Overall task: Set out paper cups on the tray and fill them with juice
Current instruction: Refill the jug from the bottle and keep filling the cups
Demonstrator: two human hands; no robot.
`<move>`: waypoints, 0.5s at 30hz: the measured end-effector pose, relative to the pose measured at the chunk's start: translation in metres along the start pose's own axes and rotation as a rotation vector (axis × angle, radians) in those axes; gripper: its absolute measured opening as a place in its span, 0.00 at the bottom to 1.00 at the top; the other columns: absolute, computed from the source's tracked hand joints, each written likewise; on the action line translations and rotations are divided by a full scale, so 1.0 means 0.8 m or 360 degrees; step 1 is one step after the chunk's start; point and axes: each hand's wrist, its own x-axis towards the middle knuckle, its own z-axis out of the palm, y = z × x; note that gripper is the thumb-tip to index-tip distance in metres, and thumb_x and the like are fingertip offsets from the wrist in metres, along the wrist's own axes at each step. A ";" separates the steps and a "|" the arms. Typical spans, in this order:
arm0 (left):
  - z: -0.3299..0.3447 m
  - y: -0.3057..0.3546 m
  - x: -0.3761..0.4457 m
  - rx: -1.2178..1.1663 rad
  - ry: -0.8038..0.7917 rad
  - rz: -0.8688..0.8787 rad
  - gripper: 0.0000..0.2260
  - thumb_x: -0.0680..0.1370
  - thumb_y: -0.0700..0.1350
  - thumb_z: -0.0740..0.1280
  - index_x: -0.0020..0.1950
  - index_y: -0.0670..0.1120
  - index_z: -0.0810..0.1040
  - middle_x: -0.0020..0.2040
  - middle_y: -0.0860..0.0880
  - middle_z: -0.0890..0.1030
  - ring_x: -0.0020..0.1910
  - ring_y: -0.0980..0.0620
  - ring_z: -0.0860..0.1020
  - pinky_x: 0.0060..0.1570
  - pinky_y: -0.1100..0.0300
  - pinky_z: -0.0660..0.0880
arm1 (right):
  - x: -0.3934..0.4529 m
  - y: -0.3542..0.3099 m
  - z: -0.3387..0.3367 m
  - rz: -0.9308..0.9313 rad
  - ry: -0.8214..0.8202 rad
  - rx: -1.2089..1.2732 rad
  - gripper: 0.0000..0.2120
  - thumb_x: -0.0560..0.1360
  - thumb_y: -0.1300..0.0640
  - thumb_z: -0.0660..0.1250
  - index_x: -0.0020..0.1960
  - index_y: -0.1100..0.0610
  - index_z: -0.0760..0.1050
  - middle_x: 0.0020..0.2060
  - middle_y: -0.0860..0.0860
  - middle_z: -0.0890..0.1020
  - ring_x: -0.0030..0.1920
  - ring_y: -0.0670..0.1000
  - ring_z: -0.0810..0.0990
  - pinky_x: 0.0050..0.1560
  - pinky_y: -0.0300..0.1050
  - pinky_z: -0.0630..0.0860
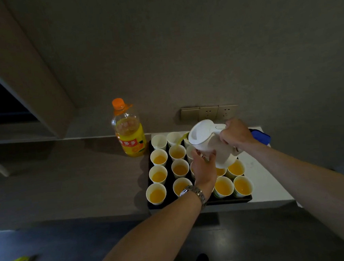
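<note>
I see the right hand gripping the tilted kettle, juice streaming toward eleven o'clock. The left hand, fingers spread, props its underside, hiding the middle cups.

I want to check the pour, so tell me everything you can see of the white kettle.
The white kettle looks like smooth plastic, with a rounded lid and a handle at its right. It is tipped to the left above the black tray, and orange juice streams from its spout toward a back-row paper cup. The right hand grips the handle; the left hand supports its body from below. It hides some cups behind it.
</note>
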 end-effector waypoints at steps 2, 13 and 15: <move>0.000 0.000 0.000 0.0000 0.0001 -0.0005 0.22 0.78 0.49 0.73 0.67 0.48 0.68 0.61 0.52 0.78 0.58 0.53 0.78 0.57 0.57 0.77 | 0.000 -0.001 0.001 0.0000 0.0000 -0.0012 0.16 0.57 0.70 0.68 0.27 0.56 0.62 0.25 0.51 0.67 0.29 0.51 0.65 0.30 0.40 0.58; 0.000 0.003 -0.003 -0.0006 -0.0026 -0.0029 0.24 0.78 0.48 0.73 0.70 0.46 0.67 0.60 0.54 0.76 0.59 0.54 0.77 0.57 0.60 0.76 | -0.003 -0.002 0.000 0.0006 0.0000 -0.0054 0.14 0.57 0.68 0.68 0.27 0.56 0.64 0.25 0.51 0.68 0.29 0.51 0.65 0.30 0.39 0.58; -0.001 0.003 -0.003 -0.0002 -0.0027 -0.0037 0.24 0.78 0.48 0.73 0.70 0.46 0.67 0.61 0.53 0.76 0.60 0.53 0.78 0.58 0.59 0.76 | -0.004 -0.002 -0.001 0.0000 -0.0016 -0.0046 0.13 0.55 0.66 0.68 0.26 0.56 0.64 0.25 0.51 0.67 0.29 0.51 0.65 0.30 0.40 0.58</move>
